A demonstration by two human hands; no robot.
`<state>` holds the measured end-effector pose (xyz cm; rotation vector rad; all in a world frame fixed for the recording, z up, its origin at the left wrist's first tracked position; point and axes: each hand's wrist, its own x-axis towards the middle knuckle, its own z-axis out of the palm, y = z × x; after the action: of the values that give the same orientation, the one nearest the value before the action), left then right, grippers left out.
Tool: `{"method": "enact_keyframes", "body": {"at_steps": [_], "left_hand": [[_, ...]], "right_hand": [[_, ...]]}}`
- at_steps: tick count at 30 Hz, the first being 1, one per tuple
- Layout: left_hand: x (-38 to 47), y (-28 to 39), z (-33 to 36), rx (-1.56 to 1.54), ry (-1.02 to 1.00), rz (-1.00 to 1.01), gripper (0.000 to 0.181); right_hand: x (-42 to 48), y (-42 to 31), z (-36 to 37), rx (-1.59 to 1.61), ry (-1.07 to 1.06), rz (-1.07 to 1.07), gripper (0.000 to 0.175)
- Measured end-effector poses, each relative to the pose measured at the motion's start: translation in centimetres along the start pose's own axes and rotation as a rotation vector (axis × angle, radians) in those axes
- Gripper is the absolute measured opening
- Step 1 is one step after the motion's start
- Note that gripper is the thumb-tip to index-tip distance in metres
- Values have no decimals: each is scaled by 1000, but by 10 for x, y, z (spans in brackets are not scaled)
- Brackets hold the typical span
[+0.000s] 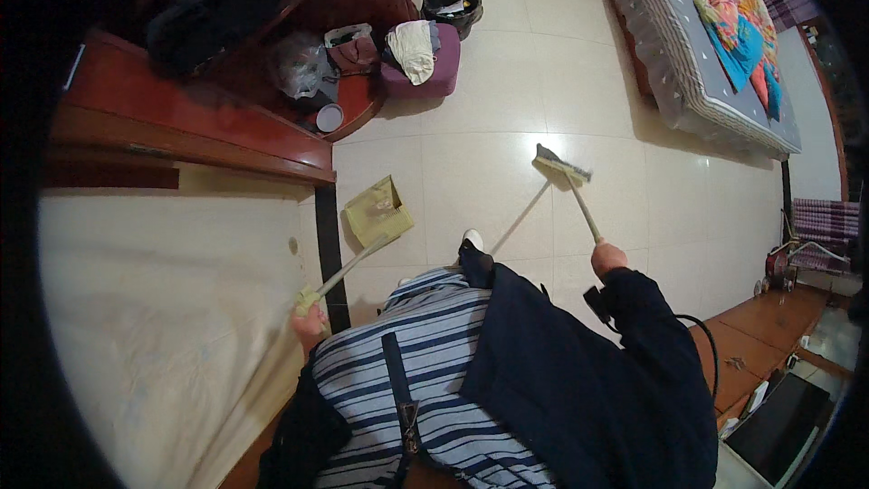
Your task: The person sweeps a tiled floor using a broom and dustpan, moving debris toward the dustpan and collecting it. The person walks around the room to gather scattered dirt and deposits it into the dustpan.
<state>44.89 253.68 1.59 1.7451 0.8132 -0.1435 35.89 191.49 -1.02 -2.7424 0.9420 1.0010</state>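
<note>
My right hand (pixel 609 259) is closed around the pole of a broom (pixel 582 207). The broom's head, with dark bristles, lies on or just over the tiled floor (pixel 485 170) ahead of me. Low on the left, my left hand (pixel 310 324) grips the top of the handle of a yellow-green long-handled dustpan (pixel 377 214). The dustpan's mouth faces away from me, and a little debris shows inside it. A shoe (pixel 473 239) of mine is between the two tools.
A purple stool (pixel 445 68) with folded cloth stands by a red-brown wooden cabinet (pixel 258 136). Behind it is a black-lined waste bin (pixel 468 26). A bed (pixel 686 61) with a colourful blanket occupies the far right. A folded luggage cart (pixel 777 261) and wooden cabinet top (pixel 753 329) line the right side.
</note>
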Motion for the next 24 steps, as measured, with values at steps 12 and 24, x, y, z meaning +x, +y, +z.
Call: {"method": "enact_keyframes", "body": {"at_steps": [12, 24], "left_hand": [[15, -17, -3, 25, -29, -59, 9], [19, -32, -8, 65, 38, -144, 9]], "right_hand": [[34, -19, 17, 84, 49, 74, 30], [-38, 89, 1, 334, 19, -37, 25]]}}
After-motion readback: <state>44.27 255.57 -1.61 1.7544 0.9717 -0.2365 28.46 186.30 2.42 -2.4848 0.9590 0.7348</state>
